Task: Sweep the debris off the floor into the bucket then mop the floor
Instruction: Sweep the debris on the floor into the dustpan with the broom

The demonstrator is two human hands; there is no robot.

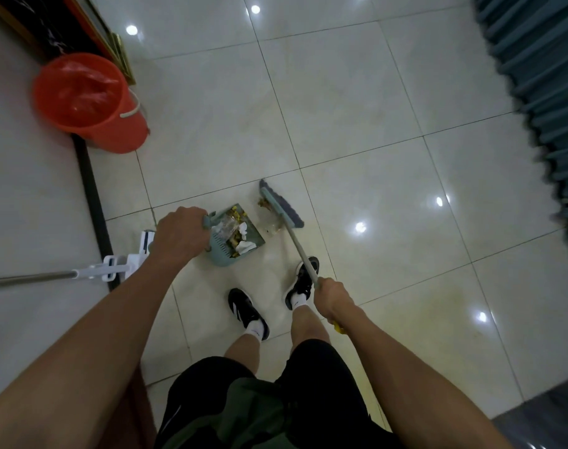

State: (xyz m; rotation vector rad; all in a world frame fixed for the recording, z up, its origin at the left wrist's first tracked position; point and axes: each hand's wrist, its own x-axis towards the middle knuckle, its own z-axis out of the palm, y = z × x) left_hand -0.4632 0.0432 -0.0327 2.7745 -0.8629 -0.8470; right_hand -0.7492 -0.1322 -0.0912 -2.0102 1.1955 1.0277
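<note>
My left hand [179, 233] grips the handle of a pale blue dustpan [222, 252] that rests on the tiled floor and holds paper scraps and yellow bits. My right hand [329, 298] grips the grey handle of a broom [281, 204], whose head lies on the floor just right of the dustpan's mouth. A little brown debris [266, 204] lies between the broom head and the dustpan. An orange bucket [88, 102] lined with a red bag stands at the upper left, by the wall.
A white flat mop [120, 262] with a metal pole leans at the left, behind my left arm. A dark skirting strip [89, 189] runs along the left wall. Blue curtains [535, 92] hang at the right. My two feet stand just behind the dustpan.
</note>
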